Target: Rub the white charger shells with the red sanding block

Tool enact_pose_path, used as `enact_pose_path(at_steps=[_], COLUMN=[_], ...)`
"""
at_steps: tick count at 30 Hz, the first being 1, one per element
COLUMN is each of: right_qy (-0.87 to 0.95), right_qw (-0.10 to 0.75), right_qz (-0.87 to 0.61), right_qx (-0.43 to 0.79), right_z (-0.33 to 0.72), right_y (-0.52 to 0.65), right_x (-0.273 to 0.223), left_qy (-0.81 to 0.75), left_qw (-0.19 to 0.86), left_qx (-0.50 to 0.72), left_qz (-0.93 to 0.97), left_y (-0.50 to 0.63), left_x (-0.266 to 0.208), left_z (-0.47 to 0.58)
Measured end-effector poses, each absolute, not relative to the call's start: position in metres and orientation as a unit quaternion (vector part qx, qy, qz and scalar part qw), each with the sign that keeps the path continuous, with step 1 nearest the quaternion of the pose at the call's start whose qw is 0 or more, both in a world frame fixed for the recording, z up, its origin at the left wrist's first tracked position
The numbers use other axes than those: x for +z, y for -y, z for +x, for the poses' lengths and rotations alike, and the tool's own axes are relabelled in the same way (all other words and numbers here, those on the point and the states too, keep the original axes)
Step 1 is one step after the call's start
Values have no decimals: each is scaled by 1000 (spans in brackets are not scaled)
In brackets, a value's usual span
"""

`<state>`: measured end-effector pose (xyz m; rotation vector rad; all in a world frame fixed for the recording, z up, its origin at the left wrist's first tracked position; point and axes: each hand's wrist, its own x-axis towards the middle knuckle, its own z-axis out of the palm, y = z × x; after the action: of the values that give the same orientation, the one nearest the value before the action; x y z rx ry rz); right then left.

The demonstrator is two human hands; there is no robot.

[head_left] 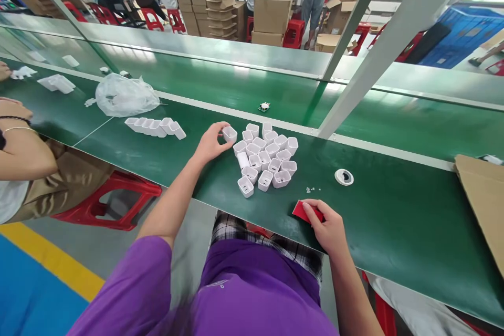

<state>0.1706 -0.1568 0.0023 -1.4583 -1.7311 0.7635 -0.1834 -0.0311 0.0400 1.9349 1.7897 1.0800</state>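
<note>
My left hand point(213, 143) pinches a small white plastic housing point(230, 135) at the left edge of a cluster of similar open housings point(264, 160). Some of the cluster show slots in their bottoms, and one lies on its side. Near the front edge of the green work surface point(394, 210), my right hand point(325, 223) is closed on a flat red piece point(302, 211); its exact kind is unclear. A few tiny white bits point(311, 189) lie just beyond that hand. A white ring-shaped part point(344, 177) rests farther right.
To the left are a leaning row of white housings point(155, 127) and a clear plastic bag point(126, 95). A small circuit board point(264, 107) lies on the belt beyond the rail. A grey post point(354, 84) rises at right; cardboard point(480, 199) lies rightmost. A person's arm point(27, 152) is at left.
</note>
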Motion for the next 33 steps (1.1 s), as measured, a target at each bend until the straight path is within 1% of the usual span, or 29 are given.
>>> enact_pose_path(at_steps=[2, 5, 8, 11, 14, 19, 25, 29, 33], right_qy=[652, 621, 610, 599, 583, 569, 498, 488, 524], right_qw=[385, 406, 408, 408, 414, 428, 458, 442, 414], right_qz=[-579, -586, -581, -581, -578, -554, -513, -494, -487], right_qx=[302, 325, 351, 371, 393, 432, 528, 568, 563], right_z=[170, 170, 168, 166, 165, 168, 162, 150, 146], right_y=[157, 158, 159, 161, 163, 165, 170, 179, 185], right_x=[1, 0, 6, 13, 14, 13, 18, 17, 18], left_qy=[-611, -562, -492, -441, -430, -429, -442, -446, -425], left_qw=[120, 150, 235, 321, 361, 361, 350, 316, 265], left_qx=[439, 475, 452, 431, 409, 395, 388, 392, 411], left_qz=[648, 660, 706, 719, 719, 728, 729, 740, 762], left_y=[56, 106, 150, 172, 176, 172, 171, 171, 171], left_x=[47, 58, 59, 46, 26, 4, 3, 3, 1], left_z=[-179, -160, -127, -92, -62, -38, -41, -41, -40])
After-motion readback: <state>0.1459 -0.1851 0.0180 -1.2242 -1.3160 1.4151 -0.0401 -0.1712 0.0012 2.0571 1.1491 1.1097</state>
